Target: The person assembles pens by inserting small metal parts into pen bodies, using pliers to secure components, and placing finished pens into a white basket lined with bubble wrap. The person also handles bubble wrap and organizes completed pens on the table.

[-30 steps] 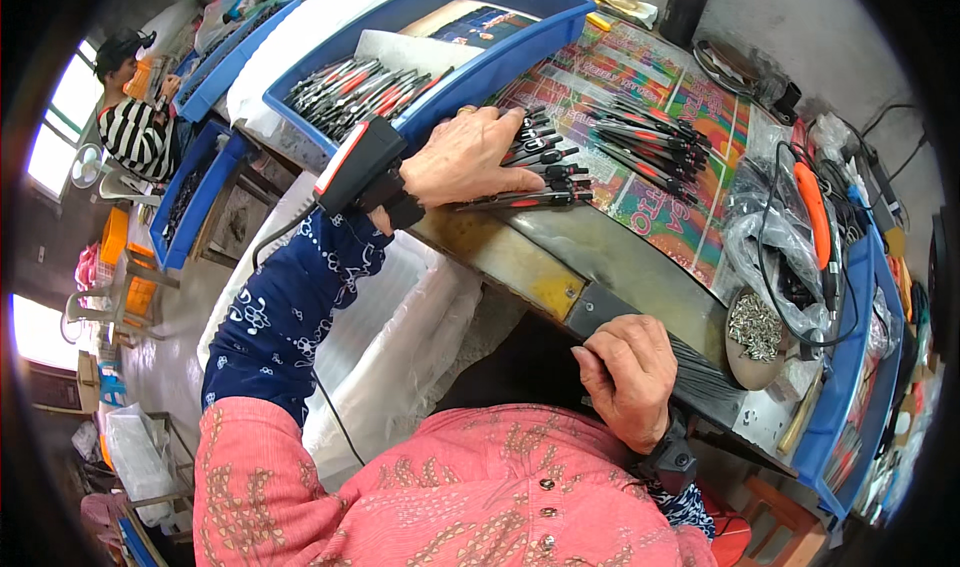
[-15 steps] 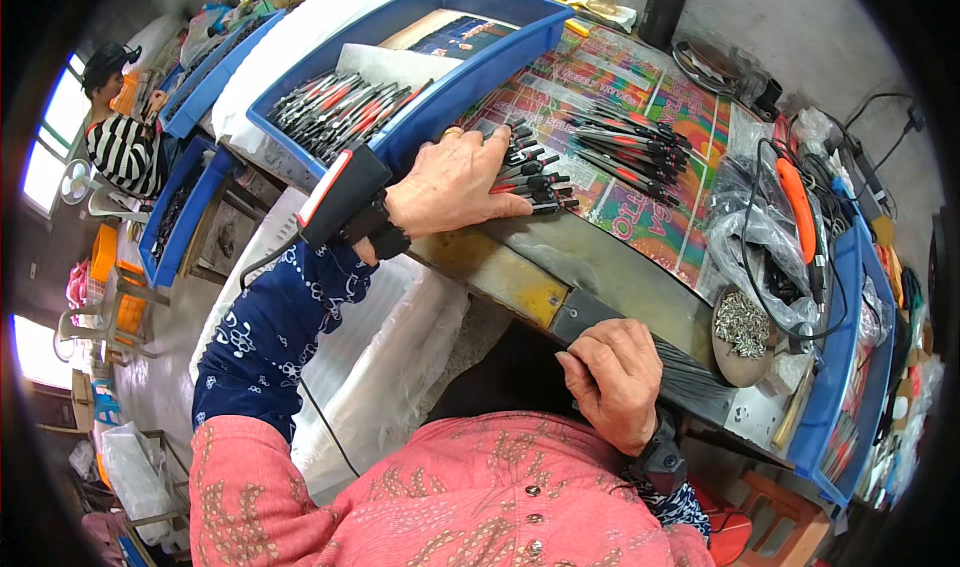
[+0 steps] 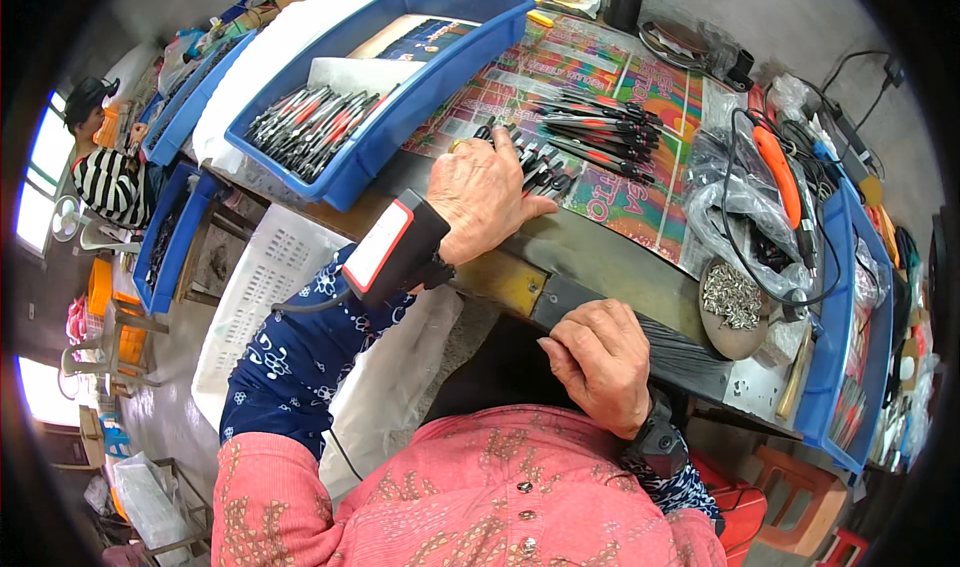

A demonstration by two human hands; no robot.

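Observation:
My left hand (image 3: pixel 480 195) is curled round a bundle of black-and-grey pens (image 3: pixel 548 172) at the table's near edge. Its fingers hide part of the bundle, and the thumb lies along the near side. To the right of it, a second pile of black pens with red parts (image 3: pixel 605 132) lies on a colourful printed sheet (image 3: pixel 645 207). Close to my body, by the dark strip on the table edge, my right hand (image 3: pixel 602 362) is held in a loose fist. Nothing shows between its fingers.
A blue tray (image 3: pixel 360 172) with many pens stands at the left. On the right are a dish of small metal parts (image 3: pixel 733 297), an orange-handled corded tool (image 3: pixel 783 182), plastic bags and another blue tray (image 3: pixel 835 367). A person in stripes (image 3: pixel 110 182) sits far left.
My left hand has closed in on the pens and turned, drawing the bundle together. My right hand stays curled in nearly the same place. The view has shifted slightly.

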